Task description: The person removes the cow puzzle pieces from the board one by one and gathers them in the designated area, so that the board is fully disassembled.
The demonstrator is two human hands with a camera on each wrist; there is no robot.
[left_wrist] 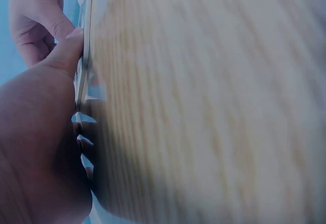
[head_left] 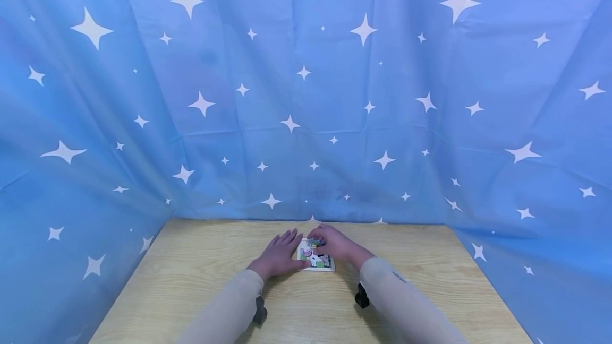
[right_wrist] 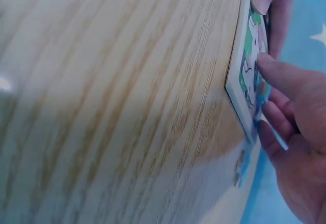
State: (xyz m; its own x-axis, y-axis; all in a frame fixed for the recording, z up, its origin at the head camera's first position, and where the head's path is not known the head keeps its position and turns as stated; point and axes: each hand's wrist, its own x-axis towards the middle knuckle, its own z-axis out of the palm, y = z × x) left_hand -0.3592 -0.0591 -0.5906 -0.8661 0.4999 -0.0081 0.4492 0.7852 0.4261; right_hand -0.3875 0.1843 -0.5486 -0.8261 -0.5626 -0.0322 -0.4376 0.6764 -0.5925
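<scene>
A small cow picture puzzle in a white frame (head_left: 333,269) lies flat on the table. My left hand (head_left: 281,257) rests along its left side, fingers spread and straight, the thumb pressing on the frame's near left corner. Over the upper part of the picture, my right hand (head_left: 332,242) is bent, its thumb and fingers pinching a bluish puzzle piece (right_wrist: 278,136). The piece stands tilted up from the picture in the right wrist view, and the fingers hide much of it. Black-and-white cow patches and green show on the picture (right_wrist: 249,74) below the right thumb.
The light wood table (head_left: 201,275) spreads around both arms. Beyond the puzzle, a loose bluish piece (right_wrist: 241,168) lies on the table in the right wrist view. A blue star-patterned curtain (head_left: 306,94) hangs behind the table and along both sides.
</scene>
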